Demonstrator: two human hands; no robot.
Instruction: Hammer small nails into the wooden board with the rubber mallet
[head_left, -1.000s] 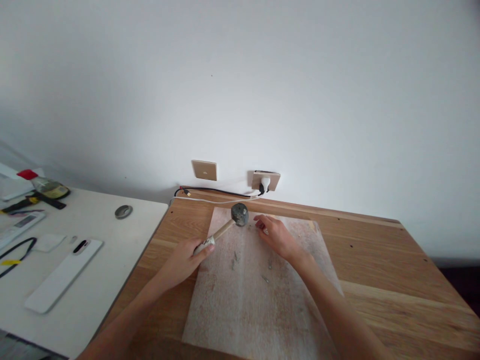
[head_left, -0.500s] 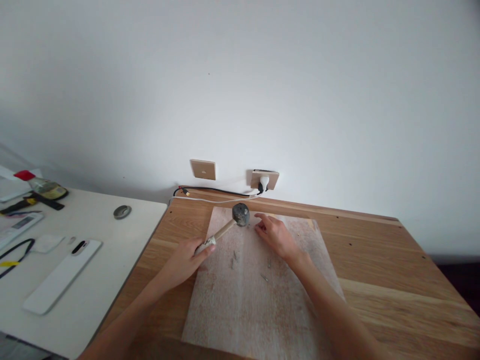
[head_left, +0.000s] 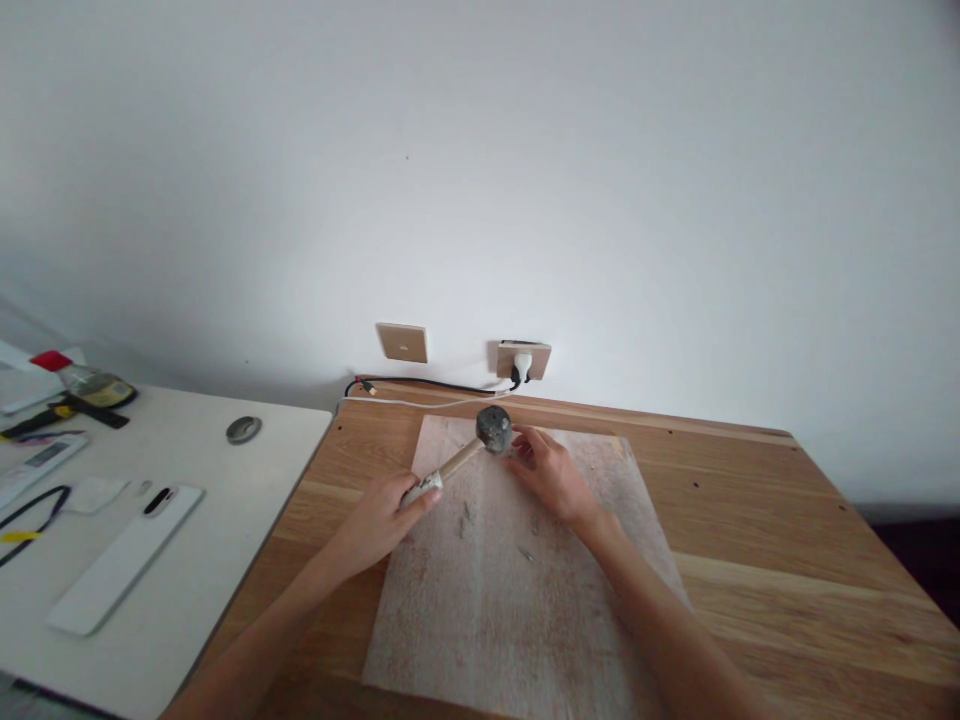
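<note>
While your left hand (head_left: 379, 515) grips the mallet (head_left: 469, 450) by its wooden handle, your right hand (head_left: 551, 475) rests half-curled beside its head on the white sheet (head_left: 510, 610), grasping nothing visible.

left hand (head_left: 379, 518): palm hides mallet (head_left: 466, 452) handle end | right hand (head_left: 551, 475): whatever fingertips pinch, too small to tell | both forearms, white table (head_left: 187, 560): cut by frame edge
</note>
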